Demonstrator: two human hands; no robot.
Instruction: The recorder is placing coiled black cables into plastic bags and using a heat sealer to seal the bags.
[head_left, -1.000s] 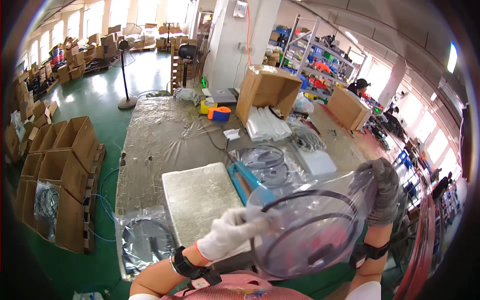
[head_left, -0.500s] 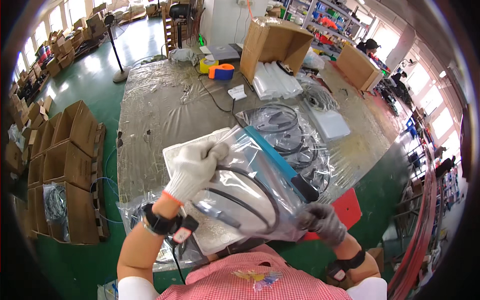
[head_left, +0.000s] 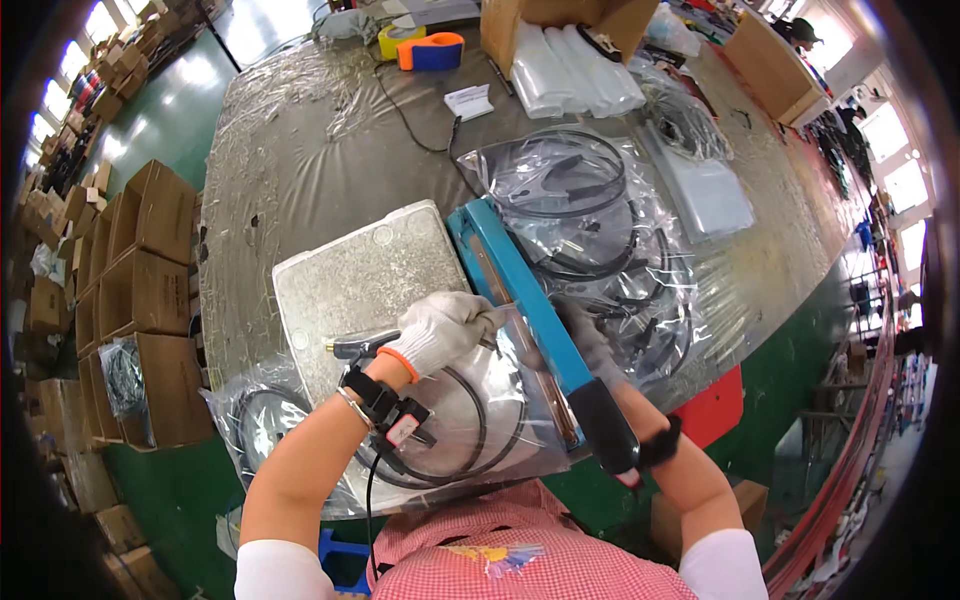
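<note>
A clear plastic bag [head_left: 545, 445] with a coiled black cable [head_left: 484, 405] inside lies over a speckled off-white slab [head_left: 350, 270]. My left hand [head_left: 445, 328], in a white knit glove, pinches the bag's edge beside a teal heat sealer [head_left: 548, 325]. That edge reaches the sealer's long bar, which has a black end piece [head_left: 603, 425]. On the sealer's right side is my right hand [head_left: 592, 345] in a grey glove, blurred and partly covered by the sealer. Its fingers cannot be made out. A cable plug [head_left: 362, 345] shows by my left wrist.
Bagged black cables [head_left: 590, 215] lie right of the sealer, another bagged cable [head_left: 265, 410] at the left edge. Farther back are a tape dispenser [head_left: 430, 52], clear bag rolls [head_left: 570, 70] and flat bags [head_left: 712, 200]. Cardboard boxes [head_left: 150, 300] stand left of the table.
My left hand has moved down and right, bringing the bag's edge to the sealer. My right hand has left the bag's lower corner and moved up to the sealer's far side. The view has shifted.
</note>
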